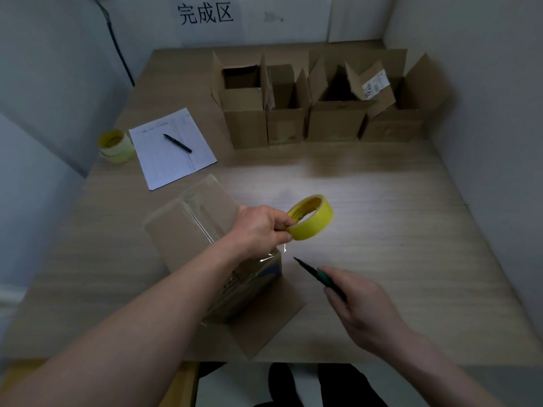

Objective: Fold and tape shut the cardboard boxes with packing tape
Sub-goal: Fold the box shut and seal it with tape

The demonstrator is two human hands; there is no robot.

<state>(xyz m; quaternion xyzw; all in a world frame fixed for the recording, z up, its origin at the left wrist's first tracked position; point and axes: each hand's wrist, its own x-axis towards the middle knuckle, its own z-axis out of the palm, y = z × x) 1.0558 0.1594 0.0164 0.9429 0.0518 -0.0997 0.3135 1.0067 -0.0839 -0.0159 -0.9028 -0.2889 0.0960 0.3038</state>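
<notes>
- Cardboard box [199, 230] lies on its side on the table [382, 230], near the front edge, partly under the left forearm; a loose flap spreads flat toward the person.
- Judged from its look, the box is light and rather stiff, but its walls would dent under hard pressure. Better to hold it by the corners or the folded edges, not by the middle of a flap.
- Clear tape strip [271, 255] shines over the near end of the box; it seems thin and sticky and would wrinkle easily.
- Left hand [261, 227] is above the box and pinches the yellow tape roll [311, 217] at its rim, thumb and fingers closed on it. The roll is light and rigid, so a rim pinch looks enough.
- Right hand [358, 304] is over the table, just right of the box, its grip closed around a dark cutting tool with green handle [320, 277], the tip pointing toward the tape strip. The tip is sharp, I think, and needs care near the fingers.
- Four open boxes [323, 104] stand in a row at the far side, still not closed.
- Second tape roll [116, 145], printed sheet [173, 148] and pen [177, 143] lie at the left.
</notes>
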